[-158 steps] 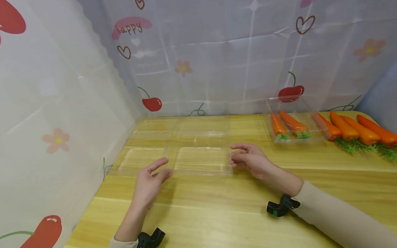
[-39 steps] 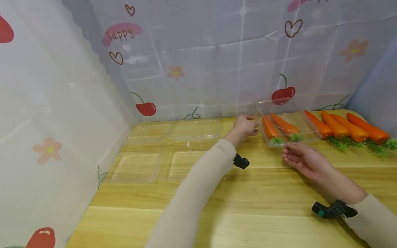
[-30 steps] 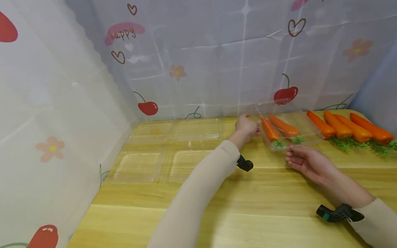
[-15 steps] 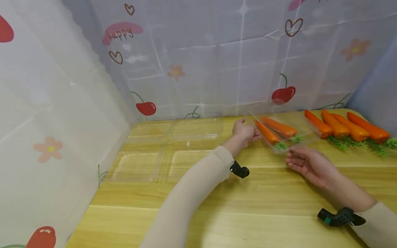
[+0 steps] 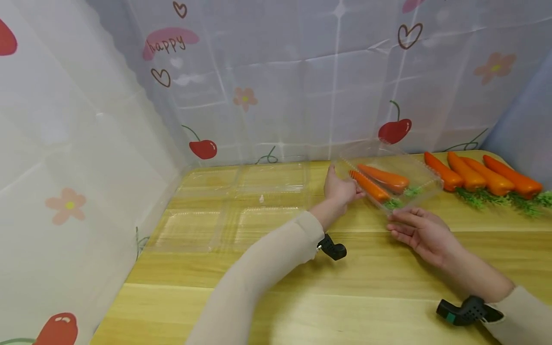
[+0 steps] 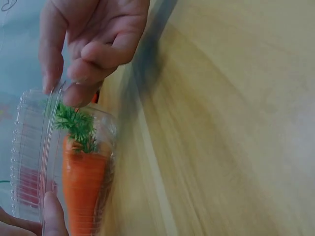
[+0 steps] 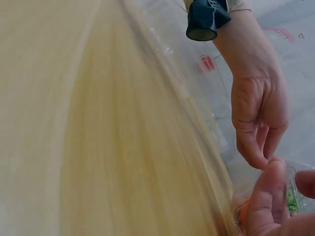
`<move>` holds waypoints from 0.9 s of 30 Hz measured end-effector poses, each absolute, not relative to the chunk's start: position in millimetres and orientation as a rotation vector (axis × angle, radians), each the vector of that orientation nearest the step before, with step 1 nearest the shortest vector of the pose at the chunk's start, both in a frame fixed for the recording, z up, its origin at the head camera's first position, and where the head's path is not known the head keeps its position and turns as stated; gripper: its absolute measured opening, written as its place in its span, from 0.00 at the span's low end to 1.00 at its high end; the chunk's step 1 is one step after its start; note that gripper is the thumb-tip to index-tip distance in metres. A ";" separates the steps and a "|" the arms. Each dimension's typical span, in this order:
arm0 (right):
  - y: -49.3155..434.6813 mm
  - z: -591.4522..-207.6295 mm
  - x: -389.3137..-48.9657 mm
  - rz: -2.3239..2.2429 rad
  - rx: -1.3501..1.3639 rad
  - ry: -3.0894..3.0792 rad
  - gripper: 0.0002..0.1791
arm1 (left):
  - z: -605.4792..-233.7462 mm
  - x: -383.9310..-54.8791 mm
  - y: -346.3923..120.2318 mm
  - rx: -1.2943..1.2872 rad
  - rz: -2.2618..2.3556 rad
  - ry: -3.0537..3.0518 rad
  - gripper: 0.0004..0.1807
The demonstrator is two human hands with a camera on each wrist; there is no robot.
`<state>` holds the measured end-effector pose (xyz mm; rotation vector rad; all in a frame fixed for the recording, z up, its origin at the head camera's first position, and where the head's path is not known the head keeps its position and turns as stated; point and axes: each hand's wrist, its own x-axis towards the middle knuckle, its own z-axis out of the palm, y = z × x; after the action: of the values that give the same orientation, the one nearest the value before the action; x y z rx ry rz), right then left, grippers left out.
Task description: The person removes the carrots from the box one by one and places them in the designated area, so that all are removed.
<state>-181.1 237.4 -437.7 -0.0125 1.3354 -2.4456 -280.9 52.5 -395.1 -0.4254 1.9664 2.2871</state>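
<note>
A clear plastic clamshell box holds two orange carrots with green tops. In the head view it sits askew at the back right. My left hand grips its left edge, thumb up. At the near corner my right hand pinches the rim between thumb and fingers. The left wrist view shows the right hand on the rim above a carrot, and left fingertips on the same rim. Whether the box touches the table cannot be told.
Several loose carrots lie in a row right of the box. Several clear plastic boxes stand at the left on the wooden table. A patterned cloth hangs behind the table and along its left side.
Both hands have gone from the clear boxes at left to the box with carrots. Over the last second that box has shifted left and turned, its carrots moving along with it.
</note>
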 end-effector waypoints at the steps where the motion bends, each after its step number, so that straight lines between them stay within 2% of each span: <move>1: 237.2 -437.7 -180.2 -2.453 0.005 1.356 0.06 | -395.3 -279.1 52.5 -0.422 2.294 1.963 0.53; 5: 238.9 -438.5 -177.4 -2.477 0.014 1.399 0.04 | -394.7 -273.4 51.4 -0.407 2.294 1.986 0.53; 17: 258.7 -441.7 -173.5 -2.460 -0.058 1.408 0.08 | -390.5 -264.6 32.2 -0.406 2.017 2.374 0.53; 23: 270.6 -444.0 -173.8 -2.422 -0.115 1.456 0.11 | -391.4 -256.7 23.6 -0.327 1.926 2.504 0.40; 27: 279.4 -445.2 -175.2 -2.409 -0.139 1.467 0.12 | -392.0 -250.5 20.1 -0.286 1.920 2.506 0.35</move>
<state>-175.2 279.4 -445.2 -0.1387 1.4675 -2.4090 -250.5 20.1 -392.0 -0.2865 2.5057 1.9196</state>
